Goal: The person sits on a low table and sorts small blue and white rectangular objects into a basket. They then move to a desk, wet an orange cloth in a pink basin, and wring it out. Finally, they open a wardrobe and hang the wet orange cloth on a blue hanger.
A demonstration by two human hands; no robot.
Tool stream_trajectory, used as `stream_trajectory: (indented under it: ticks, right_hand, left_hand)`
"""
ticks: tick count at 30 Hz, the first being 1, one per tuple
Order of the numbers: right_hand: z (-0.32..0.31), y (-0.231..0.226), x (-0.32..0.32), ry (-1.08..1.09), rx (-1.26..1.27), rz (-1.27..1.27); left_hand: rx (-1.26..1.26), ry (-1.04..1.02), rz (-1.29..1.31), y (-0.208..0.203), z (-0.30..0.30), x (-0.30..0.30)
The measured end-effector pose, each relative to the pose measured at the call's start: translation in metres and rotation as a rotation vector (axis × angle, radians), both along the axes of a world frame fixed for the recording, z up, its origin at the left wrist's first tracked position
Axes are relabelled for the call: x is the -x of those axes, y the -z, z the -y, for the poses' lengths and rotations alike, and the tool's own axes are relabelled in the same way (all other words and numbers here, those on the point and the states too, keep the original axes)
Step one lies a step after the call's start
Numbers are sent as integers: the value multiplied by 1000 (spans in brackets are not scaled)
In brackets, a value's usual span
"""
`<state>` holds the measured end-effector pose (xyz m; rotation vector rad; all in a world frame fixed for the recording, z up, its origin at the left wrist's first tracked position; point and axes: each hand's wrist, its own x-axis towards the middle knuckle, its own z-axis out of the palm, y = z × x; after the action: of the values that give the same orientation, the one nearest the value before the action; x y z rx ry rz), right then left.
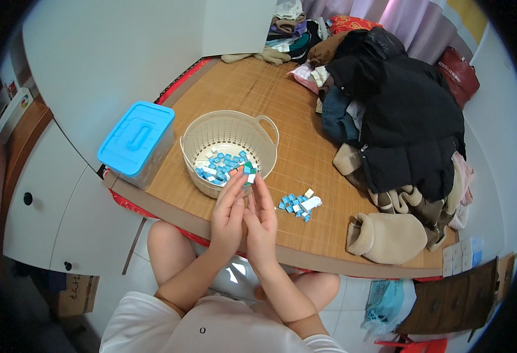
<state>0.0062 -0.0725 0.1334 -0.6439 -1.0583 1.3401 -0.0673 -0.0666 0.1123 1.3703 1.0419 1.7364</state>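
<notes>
Bamboo matting forms the broad work surface, its flatness likely helping small parts stay where they lie. A heap of clothes, topped by a black padded jacket, fills the far right, well apart from the hands, which leaves elbow room for the seated person. Beige and perforated, a basket stands just beyond the fingers, presumably for easy reach. Near its left side, a clear box with a blue lid sits covered, clear of both forearms. Left hand and right hand meet at the basket's near rim, wrists close together. Blue and white pieces lie loose inside, the tall walls apparently keeping them from scattering. On the matting to the right, a smaller cluster of similar pieces rests, seemingly kept separate. Smallest of all, a multicoloured block is pinched in the grip of both hands' fingertips, a hold that suggests careful handling; whether it is one piece or several is unclear.
</notes>
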Motion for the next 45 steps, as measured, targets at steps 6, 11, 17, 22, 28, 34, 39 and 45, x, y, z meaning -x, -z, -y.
stream_trajectory:
  ticks: [6,11,17,22,28,34,39,45]
  right_hand:
    - [-14,-1,22,-54,-16,15]
    - [-20,1,32,-42,-26,65]
    - [-11,-2,24,-25,-4,57]
    - [-2,3,7,62,40,37]
    - [-1,47,-29,226,147,100]
    - [4,97,-71,354,311,101]
    - [2,115,-85,379,343,100]
    - [-5,123,-86,357,340,78]
  left_hand:
    - [1,-107,40,6,-11,20]
    - [-11,-168,61,4,-11,28]
    - [26,-116,128,0,-4,21]
    - [-1,2,129,8,0,3]
    - [147,207,144,35,-5,-26]
    - [508,368,261,71,-18,-44]
    - [527,401,195,91,-29,-61]
    - [241,270,-385,109,-49,-73]
